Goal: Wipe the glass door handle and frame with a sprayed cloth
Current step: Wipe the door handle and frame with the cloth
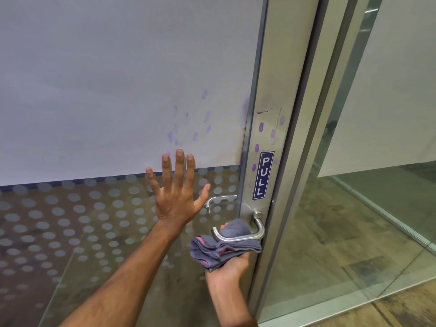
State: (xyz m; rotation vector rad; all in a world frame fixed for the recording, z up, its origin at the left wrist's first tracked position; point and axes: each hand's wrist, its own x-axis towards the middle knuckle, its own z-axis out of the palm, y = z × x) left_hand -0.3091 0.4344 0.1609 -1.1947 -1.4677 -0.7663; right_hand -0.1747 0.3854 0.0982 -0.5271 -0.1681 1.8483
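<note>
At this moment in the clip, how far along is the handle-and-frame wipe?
Nothing looks finished yet. In hand: the right hand presses a grey cloth against the lever door handle, while the left hand is spread flat on the glass door. Left to do: the metal frame above the PULL sticker carries purple fingerprint smudges, with more on the frosted glass.

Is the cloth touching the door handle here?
Touching. The head view shows the grey cloth, held in the right hand, bunched around the lever of the door handle.
</note>
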